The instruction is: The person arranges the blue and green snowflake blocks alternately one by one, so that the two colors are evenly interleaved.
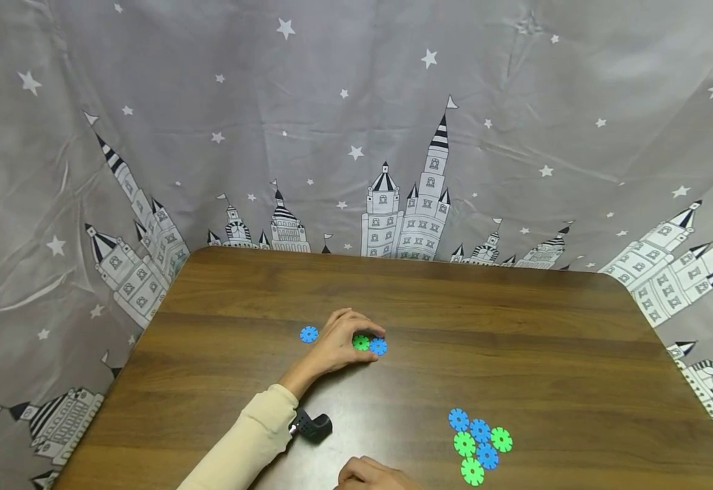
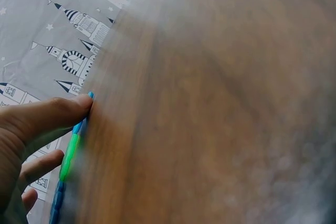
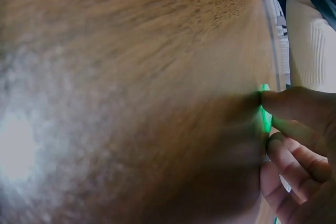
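You get an evenly lit, fairly bright head view with a soft sheen on the surface (image 1: pixel 393 299) nearest you and wide-angle bending at the edges, while both wrist views are badly blurred, the right one with a pale glare patch.

Table (image 1: pixel 515 327): dark brown wood grain.
Backdrop cloth (image 1: pixel 356 102): grey, white stars, black-and-white striped castle towers.
Far-left disc (image 1: pixel 309 334): blue.
Discs at left hand: green disc (image 1: pixel 361 342), blue disc (image 1: pixel 378 346).
Near-right cluster (image 1: pixel 477 444): three blue, three green.
Sleeve (image 1: pixel 246 442): cream.
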{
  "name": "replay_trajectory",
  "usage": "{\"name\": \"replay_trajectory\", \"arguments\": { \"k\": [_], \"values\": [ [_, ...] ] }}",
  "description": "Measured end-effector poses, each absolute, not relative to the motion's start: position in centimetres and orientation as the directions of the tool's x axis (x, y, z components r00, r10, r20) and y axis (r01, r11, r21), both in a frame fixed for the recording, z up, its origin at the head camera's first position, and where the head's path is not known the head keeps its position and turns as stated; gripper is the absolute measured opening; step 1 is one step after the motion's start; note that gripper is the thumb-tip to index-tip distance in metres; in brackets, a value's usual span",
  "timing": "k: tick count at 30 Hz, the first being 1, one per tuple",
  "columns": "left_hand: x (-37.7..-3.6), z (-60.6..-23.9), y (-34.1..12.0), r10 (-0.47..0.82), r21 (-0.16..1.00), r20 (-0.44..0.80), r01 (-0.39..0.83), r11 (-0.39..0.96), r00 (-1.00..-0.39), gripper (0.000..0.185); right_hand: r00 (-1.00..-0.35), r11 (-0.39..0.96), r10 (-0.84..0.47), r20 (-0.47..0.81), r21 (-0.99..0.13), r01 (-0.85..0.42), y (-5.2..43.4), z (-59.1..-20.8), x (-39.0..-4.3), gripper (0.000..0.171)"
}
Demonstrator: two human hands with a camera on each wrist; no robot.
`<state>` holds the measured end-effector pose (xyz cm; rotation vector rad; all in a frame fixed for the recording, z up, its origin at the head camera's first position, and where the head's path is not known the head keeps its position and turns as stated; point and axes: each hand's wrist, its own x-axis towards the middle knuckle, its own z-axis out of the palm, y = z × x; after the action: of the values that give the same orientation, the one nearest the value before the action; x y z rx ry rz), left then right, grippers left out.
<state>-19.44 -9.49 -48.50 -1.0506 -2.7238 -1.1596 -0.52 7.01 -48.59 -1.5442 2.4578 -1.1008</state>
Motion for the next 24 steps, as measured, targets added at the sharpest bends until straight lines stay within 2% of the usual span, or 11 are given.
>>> {"name": "replay_trajectory", "arguments": {
  "k": [2, 9, 11, 14, 17, 24],
  "values": [
    [-19.5, -48.5, -9.4, 0.580, 0.642, 0.247, 0.580, 0.502, -0.776, 0.040, -0.513, 0.265, -0.798, 0.315, -0.581, -0.769, 6.9, -48.6, -0.5, 0.011],
    [-19.5, -48.6, -9.4, 0.580, 0.645, 0.251, 0.581, 0.496, -0.775, 0.037, -0.424, 0.258, -0.780, 0.460, -0.381, -0.888, 6.2, -49.2, -0.5, 0.004],
    [-19.4, -48.7, -9.5, 0.578, 0.648, 0.256, 0.581, 0.492, -0.775, 0.037, -0.431, 0.280, -0.774, 0.463, -0.359, -0.890, 6.1, -49.2, -0.3, 0.004],
    [-19.5, -48.7, -9.4, 0.573, 0.648, 0.256, 0.578, 0.496, -0.779, 0.036, -0.490, 0.341, -0.765, 0.417, -0.383, -0.859, 6.0, -48.9, 0.1, 0.005],
    [-19.5, -48.7, -9.4, 0.571, 0.643, 0.255, 0.578, 0.503, -0.780, 0.036, -0.553, 0.367, -0.754, 0.355, -0.470, -0.803, 6.0, -48.5, 0.3, 0.007],
    [-19.4, -48.7, -9.4, 0.573, 0.625, 0.254, 0.584, 0.518, -0.779, 0.036, -0.507, 0.272, -0.784, 0.358, -0.535, -0.800, 6.5, -48.1, -0.3, 0.011]
  ]
}}
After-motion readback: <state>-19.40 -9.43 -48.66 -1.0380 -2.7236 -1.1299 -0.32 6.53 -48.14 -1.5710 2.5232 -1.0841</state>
